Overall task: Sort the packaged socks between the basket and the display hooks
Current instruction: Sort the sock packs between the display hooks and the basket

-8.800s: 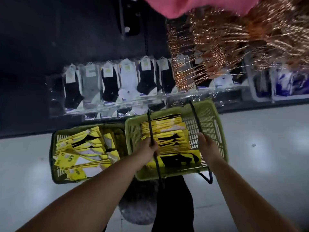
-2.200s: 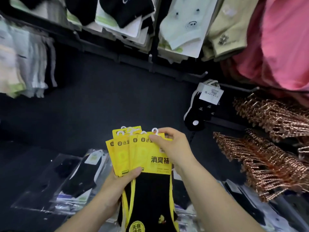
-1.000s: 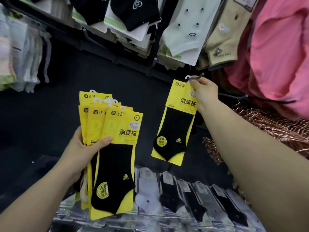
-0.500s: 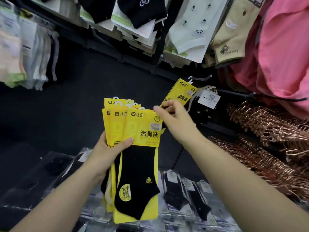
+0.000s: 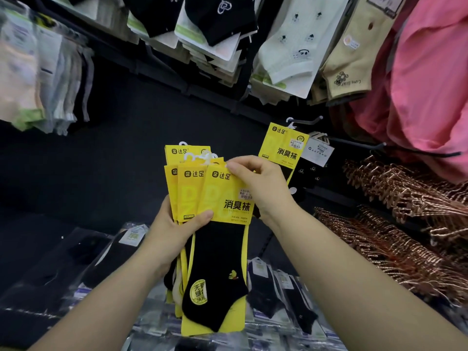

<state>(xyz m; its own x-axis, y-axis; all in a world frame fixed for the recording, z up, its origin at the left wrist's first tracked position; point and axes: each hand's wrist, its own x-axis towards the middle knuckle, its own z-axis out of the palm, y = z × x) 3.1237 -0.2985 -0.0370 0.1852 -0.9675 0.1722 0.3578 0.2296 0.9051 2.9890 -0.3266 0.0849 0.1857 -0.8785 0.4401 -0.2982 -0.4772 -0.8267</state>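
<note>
Several yellow sock packs [image 5: 189, 196] are fanned in the left hand [image 5: 172, 234], which grips them just below their card headers, with the thumb lying across the front and the fingers curled behind out of sight. The front pack [image 5: 219, 264] shows a black ankle sock with a small yellow emblem and a round yellow sticker near the toe. The right hand [image 5: 264, 184] reaches in from the right and pinches the top edge of that front pack between thumb and forefinger, close to the white hanger loops, while its other fingers are curled in. Up and to the right, one more yellow pack [image 5: 283, 145] hangs on a display hook [image 5: 305, 121] against the dark wall panel [image 5: 114, 153], apart from the held bunch. Just beside it hangs a black sock with a white tag [image 5: 317, 152]. Higher rows hold black, white and beige socks [image 5: 286, 46]. A pink garment [image 5: 430, 84] fills the upper right, and piles of copper-coloured hangers [image 5: 405, 203] sit below it. Clear-bagged socks [image 5: 278, 287] lie in a row along the bottom, behind the forearms.
</note>
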